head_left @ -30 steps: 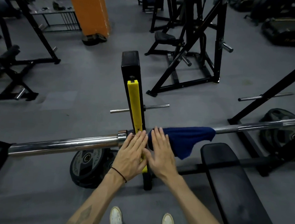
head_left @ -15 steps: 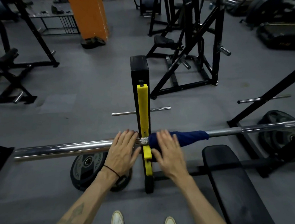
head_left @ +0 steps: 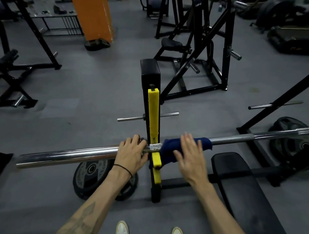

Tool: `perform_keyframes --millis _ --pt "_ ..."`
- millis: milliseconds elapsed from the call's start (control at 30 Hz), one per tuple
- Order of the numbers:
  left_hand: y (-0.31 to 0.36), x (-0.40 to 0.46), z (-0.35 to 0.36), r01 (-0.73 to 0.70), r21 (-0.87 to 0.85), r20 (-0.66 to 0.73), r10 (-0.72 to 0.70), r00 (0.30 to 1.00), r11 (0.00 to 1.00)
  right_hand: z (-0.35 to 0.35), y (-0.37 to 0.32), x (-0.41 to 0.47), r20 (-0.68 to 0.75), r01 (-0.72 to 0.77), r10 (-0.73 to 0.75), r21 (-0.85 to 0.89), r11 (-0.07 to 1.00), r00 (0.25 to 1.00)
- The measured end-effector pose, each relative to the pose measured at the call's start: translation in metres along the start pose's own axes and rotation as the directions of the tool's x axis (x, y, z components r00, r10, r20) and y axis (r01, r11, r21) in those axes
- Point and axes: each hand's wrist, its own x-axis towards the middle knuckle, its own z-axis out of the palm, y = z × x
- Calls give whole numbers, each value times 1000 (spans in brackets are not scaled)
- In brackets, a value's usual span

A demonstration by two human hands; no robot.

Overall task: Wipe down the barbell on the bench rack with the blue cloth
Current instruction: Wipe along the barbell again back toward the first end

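The blue cloth (head_left: pixel 185 148) drapes the barbell (head_left: pixel 69 154) just right of the yellow rack upright (head_left: pixel 152 120). Right hand (head_left: pixel 191 157) presses it flat-fingered, left hand (head_left: pixel 132 154) rests released on the sleeve (neither grasping); cloth could slip off.

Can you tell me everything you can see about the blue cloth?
The blue cloth is dark navy and looks soft, like a towel. It is wrapped around the barbell, bunched into a roll just right of the yellow rack upright. One end droops down by the upright's yellow hook. The right hand lies on top of it, fingers spread and fairly straight, blurred. The left hand rests on the bare bar, not on the cloth.
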Motion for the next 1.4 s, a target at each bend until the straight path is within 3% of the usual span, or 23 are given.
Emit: perform_keyframes --millis 100,200,333,433,567,700,733,833,900,967,1033,1100,1167,1300,1400 --pt "9 2 -3 51 51 29 -53 998 997 -8 19 4 -73 -165 166 18 986 983" --pt "17 4 -3 97 93 83 -105 991 991 1 -22 6 -71 -263 274 138 955 959" --pt "13 12 -1 99 91 144 -111 983 991 22 -71 -6 76 37 -47 134 990 996" --pt "12 21 -8 36 97 179 -53 982 995 12 -31 -1 77 186 -186 0 983 980" --pt "8 31 -14 13 53 225 -25 974 999 -8 28 -2 -47 -41 40 -30 999 998" --pt "-1 46 -17 -1 26 334 -7 943 1000 1 -9 4 -94 -259 270 114 959 958" --pt "-3 49 -18 -2 23 360 -6 933 1000 7 -27 6 -74 -255 266 131 958 961" --pt "-7 56 -18 9 -20 427 0 904 1000 27 -72 -1 43 14 -18 88 996 999" --pt "-7 56 -21 22 -56 455 6 890 998 25 -59 -1 78 153 -158 65 986 984" --pt "-8 54 -21 -2 -47 424 22 905 999 16 -22 3 38 150 -149 -23 988 988" --pt "-9 47 -18 -21 -36 351 32 936 999 3 10 3 -52 -10 7 -56 998 999" --pt "-10 38 -14 22 -76 265 -1 964 997 1 5 4 -107 -190 189 4 982 976" --pt "-8 34 -12 34 -98 202 -14 979 995 9 -33 11 -86 -272 282 111 956 956" --pt "-14 28 -6 -16 -145 91 30 995 989 17 -52 6 59 20 -24 72 997 998" --pt "-29 19 0 -93 -177 31 101 994 980 3 0 8 -26 13 -14 -35 999 1000"
